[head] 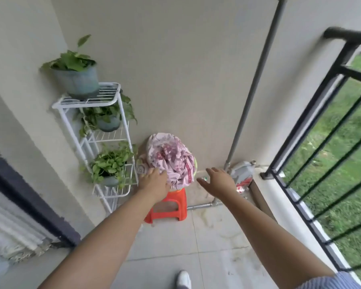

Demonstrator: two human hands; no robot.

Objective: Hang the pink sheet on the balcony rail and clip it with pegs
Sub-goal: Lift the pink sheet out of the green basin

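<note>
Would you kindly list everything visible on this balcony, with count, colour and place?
pink sheet: one, pink patterned, bundled above the stool
stool: one, orange, on the floor by the wall
plant rack: one, white, three tiers, left wall
potted plants: three, green, one per tier
balcony rail: one, black, right side
pipe: one, grey, upright on the wall
shoe: one, white, bottom edge
left hand: touching the sheet's lower left
right hand: open, fingers spread, right of the sheet
</note>
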